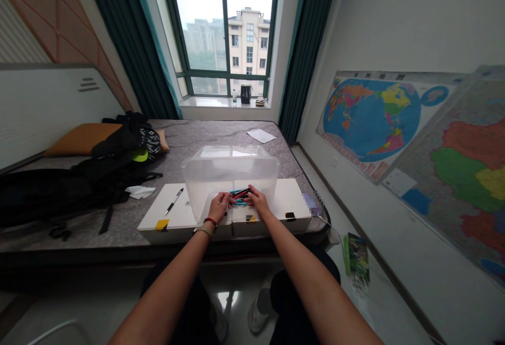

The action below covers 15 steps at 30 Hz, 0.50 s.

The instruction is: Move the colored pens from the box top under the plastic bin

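Observation:
Several pens [240,195], red, black and light blue, form a loose bundle lying crosswise between my hands. My left hand [220,206] has its fingers closed round the left ends. At the right ends, the fingers of my right hand [258,200] are curled on the pens, partly covering them. Around and behind the bundle stands a translucent plastic bin [209,176]; I cannot tell which way its opening faces. Under it are white flat boxes [286,195] with yellow and black tape. A single black-and-white pen [174,201] lies on the left box.
The boxes rest on a grey mattress [216,130], near its front edge. Black bags [43,192] and a tissue [140,192] are at the left. A white sheet of paper [261,135] lies behind the bin. A green packet [357,256] is low at the right.

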Available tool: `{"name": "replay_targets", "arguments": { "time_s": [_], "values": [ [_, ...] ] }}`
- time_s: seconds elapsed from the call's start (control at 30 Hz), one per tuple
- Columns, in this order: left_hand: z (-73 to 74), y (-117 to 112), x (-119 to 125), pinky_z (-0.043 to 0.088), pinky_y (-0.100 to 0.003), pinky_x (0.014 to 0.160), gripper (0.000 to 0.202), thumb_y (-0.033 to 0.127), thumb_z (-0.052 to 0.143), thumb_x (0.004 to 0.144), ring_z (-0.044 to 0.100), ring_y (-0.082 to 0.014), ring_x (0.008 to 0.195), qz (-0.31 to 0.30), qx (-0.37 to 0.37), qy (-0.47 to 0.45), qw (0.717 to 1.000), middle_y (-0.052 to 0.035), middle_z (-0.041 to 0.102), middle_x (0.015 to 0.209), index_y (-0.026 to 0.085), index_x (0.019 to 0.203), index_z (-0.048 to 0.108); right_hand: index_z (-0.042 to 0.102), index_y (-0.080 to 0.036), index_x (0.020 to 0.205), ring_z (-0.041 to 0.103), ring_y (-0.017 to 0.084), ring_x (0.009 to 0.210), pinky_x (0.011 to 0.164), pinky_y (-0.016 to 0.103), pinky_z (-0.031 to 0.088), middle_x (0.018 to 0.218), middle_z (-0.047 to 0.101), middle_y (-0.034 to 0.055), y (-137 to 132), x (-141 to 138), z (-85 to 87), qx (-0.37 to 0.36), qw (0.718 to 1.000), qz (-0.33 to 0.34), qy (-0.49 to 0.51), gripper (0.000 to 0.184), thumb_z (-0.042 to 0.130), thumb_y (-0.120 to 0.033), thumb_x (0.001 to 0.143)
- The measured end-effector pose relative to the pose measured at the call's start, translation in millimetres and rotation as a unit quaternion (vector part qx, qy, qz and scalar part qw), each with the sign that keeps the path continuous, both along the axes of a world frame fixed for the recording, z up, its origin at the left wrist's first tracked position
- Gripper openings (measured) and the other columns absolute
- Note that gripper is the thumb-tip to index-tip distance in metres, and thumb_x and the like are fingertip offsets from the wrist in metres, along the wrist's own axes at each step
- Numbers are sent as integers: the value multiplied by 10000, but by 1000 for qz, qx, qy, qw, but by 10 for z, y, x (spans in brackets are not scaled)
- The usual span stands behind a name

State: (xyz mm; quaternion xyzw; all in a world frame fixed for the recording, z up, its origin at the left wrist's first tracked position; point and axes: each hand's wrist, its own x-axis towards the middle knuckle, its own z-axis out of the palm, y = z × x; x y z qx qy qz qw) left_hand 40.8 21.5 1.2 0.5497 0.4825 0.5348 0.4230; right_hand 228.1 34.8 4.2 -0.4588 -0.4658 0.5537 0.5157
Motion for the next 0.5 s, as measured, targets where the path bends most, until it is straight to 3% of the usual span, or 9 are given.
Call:
{"name": "replay_targets", "arguments": {
  "time_s": [0.1,0.3,0.5],
  "values": [
    [-20,22,-42,424,-248,564,484,619,593,772,595,-147,624,23,-19,-45,999,-76,726,780,155,905,638,532,-216,1360,682,179,786,601,274,555,1268,617,91,0,-15,-27,14,1000,-11,-13,591,592,-307,779],
    [-14,16,-106,341,-200,490,464,598,667,711,489,-83,538,59,-61,-114,990,-69,723,821,161,851,604,547,-193,1340,613,132,663,550,259,528,1267,603,102,6,-21,-56,27,999,-35,-28,620,562,-244,723],
    [-6,12,-133,434,-190,568,456,521,757,648,553,-79,651,60,-82,-209,973,-77,708,944,157,894,631,575,-183,1305,606,134,681,576,267,527,1265,596,108,16,-25,-65,32,999,-28,-33,619,550,-232,688]
  ]
}}
